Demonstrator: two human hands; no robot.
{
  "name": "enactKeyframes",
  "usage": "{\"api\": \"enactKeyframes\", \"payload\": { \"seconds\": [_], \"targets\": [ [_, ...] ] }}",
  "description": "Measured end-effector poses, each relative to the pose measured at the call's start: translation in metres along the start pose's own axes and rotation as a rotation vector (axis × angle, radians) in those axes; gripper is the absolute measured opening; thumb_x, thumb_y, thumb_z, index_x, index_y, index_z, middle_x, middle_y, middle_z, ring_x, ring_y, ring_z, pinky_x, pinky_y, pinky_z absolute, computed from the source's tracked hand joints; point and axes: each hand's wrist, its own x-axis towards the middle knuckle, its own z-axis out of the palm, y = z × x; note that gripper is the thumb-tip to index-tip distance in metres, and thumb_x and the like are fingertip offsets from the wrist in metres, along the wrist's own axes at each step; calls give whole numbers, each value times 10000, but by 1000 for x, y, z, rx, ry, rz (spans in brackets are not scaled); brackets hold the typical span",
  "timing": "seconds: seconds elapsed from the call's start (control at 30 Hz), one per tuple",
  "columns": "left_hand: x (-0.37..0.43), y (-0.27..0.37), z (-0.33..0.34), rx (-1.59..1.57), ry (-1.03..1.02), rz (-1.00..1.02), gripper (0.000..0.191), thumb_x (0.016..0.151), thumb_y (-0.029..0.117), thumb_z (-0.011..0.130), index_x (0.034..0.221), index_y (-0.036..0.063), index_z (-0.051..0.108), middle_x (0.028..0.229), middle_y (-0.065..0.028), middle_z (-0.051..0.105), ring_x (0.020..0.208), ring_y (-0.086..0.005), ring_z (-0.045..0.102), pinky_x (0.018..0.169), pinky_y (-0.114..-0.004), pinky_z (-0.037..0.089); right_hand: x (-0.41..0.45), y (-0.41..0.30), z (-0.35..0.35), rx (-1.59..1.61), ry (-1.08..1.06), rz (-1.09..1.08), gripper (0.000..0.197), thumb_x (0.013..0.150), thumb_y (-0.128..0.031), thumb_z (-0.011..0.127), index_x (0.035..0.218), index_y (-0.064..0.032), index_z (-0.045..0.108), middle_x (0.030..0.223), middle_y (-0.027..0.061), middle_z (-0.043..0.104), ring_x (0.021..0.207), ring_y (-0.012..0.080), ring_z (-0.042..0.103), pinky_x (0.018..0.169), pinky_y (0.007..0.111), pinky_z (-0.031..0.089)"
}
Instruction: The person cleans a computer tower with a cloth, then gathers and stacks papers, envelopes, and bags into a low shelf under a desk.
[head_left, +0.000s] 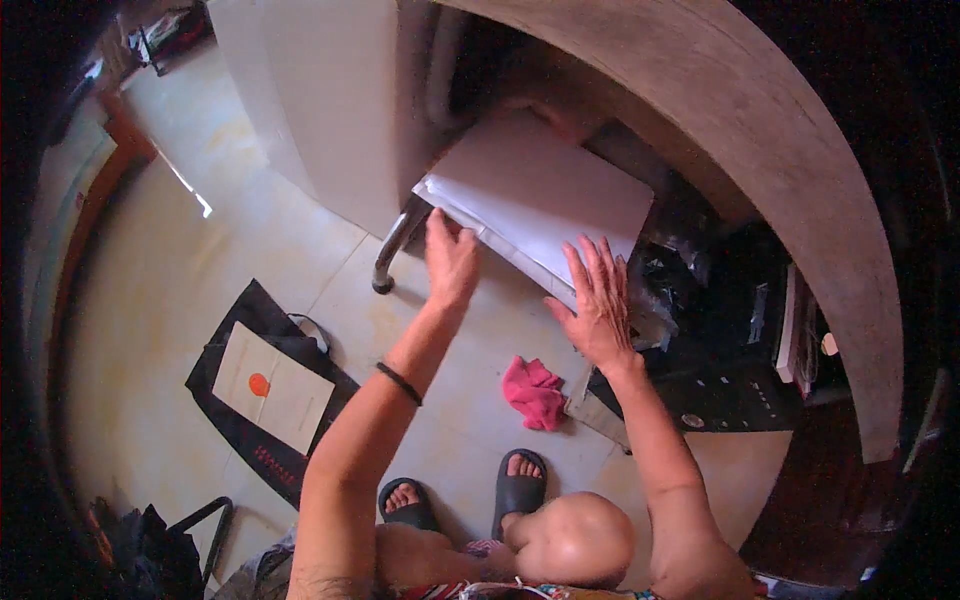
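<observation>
A stack of large white sheets (547, 187) rests on a low support with a metal tube leg (388, 255), below the curved table. At the stack's left front edge is my left hand (451, 255), thumb and fingers apart, with nothing seen between them. My right hand (600, 300) lies with spread fingers on or just over the stack's right front corner; whether it presses down I cannot tell. A crumpled pink cloth (534, 394) lies on the floor below the stack, between my forearms.
A black bag (240, 435) with a cream envelope (274, 386) on it lies on the floor at left. A black computer case (720, 397) stands at right beside clear plastic wrap (660, 300). The tabletop's curved edge (817, 150) arches overhead. A pale panel (330, 105) stands behind.
</observation>
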Motion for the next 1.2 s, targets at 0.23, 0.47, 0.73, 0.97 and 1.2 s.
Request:
{"api": "enactKeyframes", "payload": {
  "seconds": [0.23, 0.47, 0.73, 0.97, 1.2],
  "targets": [
    [-22, 10, -40, -85, -139, -140, 539, 793, 12, 510, 1296, 11, 316, 1157, -154, 476, 946, -221, 556, 776, -322, 490, 4, -2, 27, -176, -64, -46, 631, 771, -285, 617, 1315, -94, 361, 1332, 127, 354, 1236, 360, 299, 1011, 516, 211],
    [-134, -48, -131, -50, -109, -464, 417, 793, 56, 519, 1200, 18, 437, 1040, -153, 564, 804, -206, 605, 686, -303, 500, 0, 14, 27, -131, 28, -95, 562, 812, -284, 561, 1302, -69, 388, 1326, 154, 378, 1231, 343, 328, 1004, 477, 246],
    [-192, -103, -335, 764, 1042, -451, 472, 702, 184, 624, 1119, 30, 464, 1081, -159, 499, 1007, -285, 488, 859, -395, 402, -6, -95, 45, 277, -199, -243, 408, 794, -63, 537, 1199, -55, 484, 1278, 121, 438, 1237, 295, 357, 1029, 397, 276],
    [-155, -114, -391, 429, 1178, -743, 665, 633, 279, 772, 1120, -31, 440, 1043, -189, 541, 945, -269, 534, 808, -353, 435, -22, -170, 70, 456, -452, -582, 409, 756, -68, 576, 1156, -68, 491, 1263, 124, 432, 1229, 302, 355, 983, 434, 306],
    [-126, -121, -399, 315, 961, -852, 659, 542, 277, 812, 1038, -25, 501, 1020, -174, 589, 927, -275, 573, 839, -366, 443, -47, -153, 94, 588, -553, -423, 336, 775, -93, 563, 1105, -52, 519, 1174, 143, 492, 1137, 315, 437, 946, 410, 353]
  ]
}}
